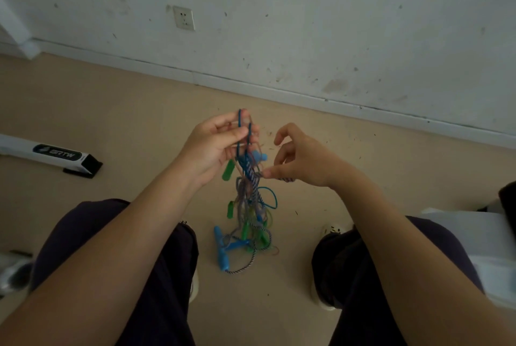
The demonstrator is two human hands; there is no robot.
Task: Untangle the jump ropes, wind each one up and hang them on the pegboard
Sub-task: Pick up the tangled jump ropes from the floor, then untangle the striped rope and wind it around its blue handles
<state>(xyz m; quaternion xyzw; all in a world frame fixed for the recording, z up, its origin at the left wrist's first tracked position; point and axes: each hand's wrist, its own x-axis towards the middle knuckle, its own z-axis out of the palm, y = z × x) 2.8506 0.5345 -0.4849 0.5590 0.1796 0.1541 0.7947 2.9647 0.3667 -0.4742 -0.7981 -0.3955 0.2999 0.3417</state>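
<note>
**Tangled ropes held up between both hands**

Above the beige floor (117, 111), between the person's knees, hangs a knotted bundle of jump ropes (251, 206): thin blue cords, a blue-and-white braided cord and greyish strands, with green and blue plastic handles caught among them. Its lower end lies on the floor, where a blue plastic handle (222, 250) rests beside green ones. The left hand (215, 147) holds the top of the bundle, fingers curled around loops of thin blue cord (240, 122). The right hand (300, 160) pinches the blue-and-white braided cord (252, 175) between thumb and, it seems, a lower finger; its index finger is raised and bent, apart from the others. A white long box with a black end (53, 154) lies on the floor at left, near the scuffed white wall (307, 24) bearing a white socket (183, 18).
</note>
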